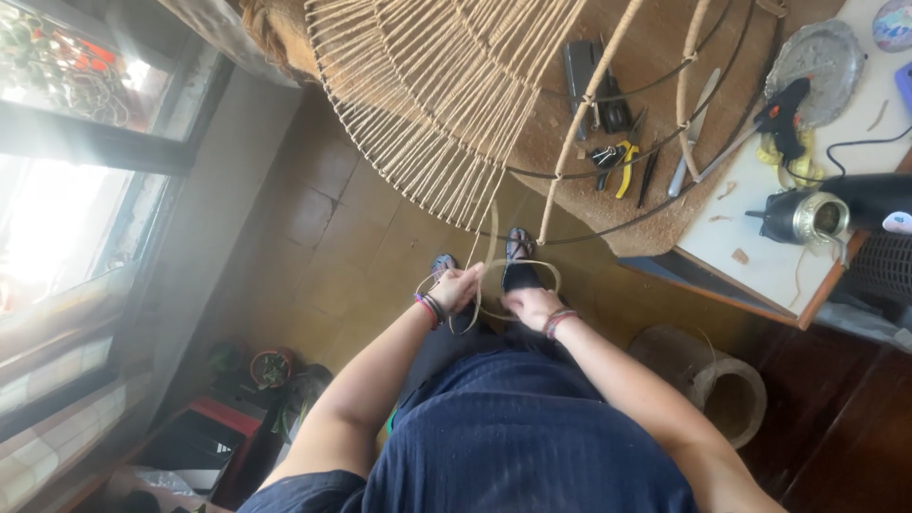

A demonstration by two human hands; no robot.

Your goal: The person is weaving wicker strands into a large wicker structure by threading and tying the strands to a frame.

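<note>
While both hands (494,296) grip tan cord (518,271), wire frame (456,123) above

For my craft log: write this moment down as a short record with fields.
Left hand: left hand grips the tan cord loop
Right hand: right hand pinches the same cord
Cord: runs up to the round wire frame, part-wrapped in tan cord
Bench: glue gun, yellow-handled pliers and metal tray on the work table
Floor: brown tiles, hollow log to the right
</note>
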